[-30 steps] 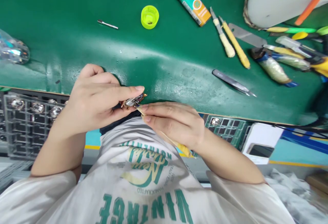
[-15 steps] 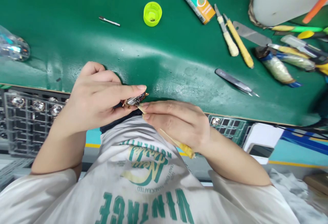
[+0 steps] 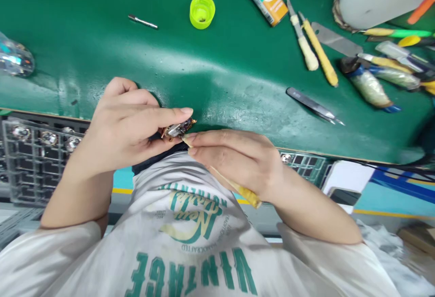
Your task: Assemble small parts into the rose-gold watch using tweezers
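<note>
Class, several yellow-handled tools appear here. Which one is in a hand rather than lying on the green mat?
The tool in the right hand, tip at the metal piece the left hand holds; the others lie untouched.

Well below the green cap (image 3: 202, 11), my left hand (image 3: 125, 129) covers most of the small metal piece (image 3: 176, 129); my right hand (image 3: 238, 159) hides much of the yellow stick (image 3: 244, 194).

Glossy green bench mat (image 3: 102, 39) — teal floor (image 3: 384, 199) below.
</note>
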The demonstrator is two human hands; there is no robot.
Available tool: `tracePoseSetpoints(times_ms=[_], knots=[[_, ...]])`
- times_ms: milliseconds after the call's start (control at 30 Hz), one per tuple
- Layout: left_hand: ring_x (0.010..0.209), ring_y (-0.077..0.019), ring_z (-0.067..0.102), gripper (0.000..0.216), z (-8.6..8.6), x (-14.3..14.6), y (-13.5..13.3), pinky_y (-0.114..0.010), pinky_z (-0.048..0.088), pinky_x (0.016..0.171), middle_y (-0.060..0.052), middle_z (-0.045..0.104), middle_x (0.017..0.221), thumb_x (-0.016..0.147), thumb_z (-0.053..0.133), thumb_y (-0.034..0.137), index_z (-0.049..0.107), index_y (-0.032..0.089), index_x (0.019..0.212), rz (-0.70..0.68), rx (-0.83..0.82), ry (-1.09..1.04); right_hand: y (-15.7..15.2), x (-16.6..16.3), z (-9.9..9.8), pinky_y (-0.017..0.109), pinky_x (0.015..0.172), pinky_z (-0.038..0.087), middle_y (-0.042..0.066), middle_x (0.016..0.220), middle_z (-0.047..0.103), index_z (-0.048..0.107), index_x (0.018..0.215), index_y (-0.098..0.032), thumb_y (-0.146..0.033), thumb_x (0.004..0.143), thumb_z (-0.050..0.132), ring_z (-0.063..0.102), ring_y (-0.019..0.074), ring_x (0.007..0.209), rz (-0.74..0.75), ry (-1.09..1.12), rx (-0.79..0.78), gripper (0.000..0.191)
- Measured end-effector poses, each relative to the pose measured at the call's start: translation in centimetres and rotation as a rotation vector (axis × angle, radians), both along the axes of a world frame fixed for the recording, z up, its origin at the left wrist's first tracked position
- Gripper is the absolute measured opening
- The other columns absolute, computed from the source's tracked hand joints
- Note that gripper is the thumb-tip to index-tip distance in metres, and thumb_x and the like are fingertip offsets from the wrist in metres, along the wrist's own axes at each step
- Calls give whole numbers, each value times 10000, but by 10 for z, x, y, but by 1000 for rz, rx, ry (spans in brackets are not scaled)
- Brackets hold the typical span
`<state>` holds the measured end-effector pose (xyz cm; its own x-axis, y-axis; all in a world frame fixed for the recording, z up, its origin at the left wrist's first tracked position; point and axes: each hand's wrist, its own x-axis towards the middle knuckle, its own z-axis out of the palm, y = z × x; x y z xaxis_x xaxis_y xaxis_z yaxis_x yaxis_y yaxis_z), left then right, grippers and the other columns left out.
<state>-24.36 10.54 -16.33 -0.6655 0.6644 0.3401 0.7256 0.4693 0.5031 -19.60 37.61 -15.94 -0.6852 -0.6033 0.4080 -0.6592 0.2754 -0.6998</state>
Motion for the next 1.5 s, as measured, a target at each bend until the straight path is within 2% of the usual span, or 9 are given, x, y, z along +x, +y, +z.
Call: tracePoseSetpoints(times_ms=[167,333,667,900,1067,1200,1300,1400,1500], knots=[[686,-143,611,393,-3,-2,0,-373,387,774,46,701,813,955,838,362,712,228,1301,-22,47,37,1,-5,16,278,1059,672,104,1235,808,722,1178,-154,-139,1147,451,777,162,1212,40,-49,127,272],[673,-140,618,458,-4,-2,-1,-365,419,774,61,716,819,933,860,372,704,282,1355,-20,61,21,2,-7,31,287,1025,681,93,1256,797,719,1190,-181,-123,1135,480,766,169,1233,57,-108,195,252],[664,-145,646,551,-5,3,-1,-405,501,895,57,737,821,895,899,385,705,289,1401,7,85,-50,-4,-6,34,262,953,679,86,1220,793,730,1107,-175,-114,1134,461,777,163,1152,46,-86,254,277],[651,-164,656,449,-2,3,1,-461,548,931,54,737,759,859,914,480,782,312,1254,118,50,-183,-9,-4,37,248,946,670,121,1184,810,744,1090,-108,-93,1131,461,787,160,1113,25,-36,273,286],[660,-156,660,510,-4,3,0,-448,535,950,64,734,790,859,926,443,751,334,1325,58,108,-131,-10,-1,36,282,911,686,137,1186,813,747,1089,-96,-94,1122,488,797,189,1091,10,-15,269,261],[685,-154,672,482,-5,1,-2,-427,512,908,58,732,818,901,892,430,730,318,1341,35,87,-85,-7,1,32,277,922,687,131,1228,802,727,1134,-124,-88,1117,496,791,180,1134,6,-109,206,235],[713,-156,679,465,-5,1,-2,-387,485,825,51,724,820,950,841,416,698,266,1366,-6,30,21,-1,4,26,286,988,679,113,1257,794,710,1194,-153,-78,1081,581,783,175,1189,-6,-224,12,187],[710,-153,671,435,-3,1,-1,-374,456,780,55,721,804,959,832,411,700,269,1348,1,9,47,8,11,18,289,941,694,84,1224,813,733,1173,-192,-78,999,724,811,184,1114,-142,-238,-149,208],[695,-152,658,431,-3,0,0,-380,441,777,58,733,793,950,838,416,710,297,1344,11,1,34,19,21,10,310,823,709,68,1164,839,766,1132,-234,-119,957,786,836,206,992,-318,-189,-157,210]])
